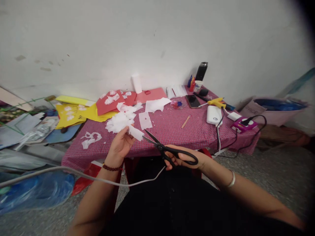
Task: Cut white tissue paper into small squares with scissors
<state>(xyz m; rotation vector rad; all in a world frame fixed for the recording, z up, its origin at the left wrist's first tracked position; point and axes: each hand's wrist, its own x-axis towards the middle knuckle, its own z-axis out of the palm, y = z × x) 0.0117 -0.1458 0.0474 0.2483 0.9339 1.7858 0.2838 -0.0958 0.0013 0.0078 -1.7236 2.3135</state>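
Between thumb and fingers, my left hand (121, 144) pinches a small strip of white paper (136, 132). Black-handled scissors (161, 148) are in my right hand (182, 156), their blades parted and pointing left. One blade tip meets the right end of the strip; whether it cuts into it I cannot tell. Just beyond my left hand lies a heap of white paper pieces (120, 122). A flat white paper piece (145, 121) rests to the right of the heap. Curled paper scraps (91, 140) lie at the table's left side.
Red sheets (108, 105) and yellow sheets (70, 116) bear white paper shapes. On the checked tablecloth (169, 129) are a wooden stick (186, 121), a phone (193, 101), a yellow glue gun (216, 102), a white box (214, 115) and a purple power strip (242, 124). A pale cable (98, 179) crosses in front of me.
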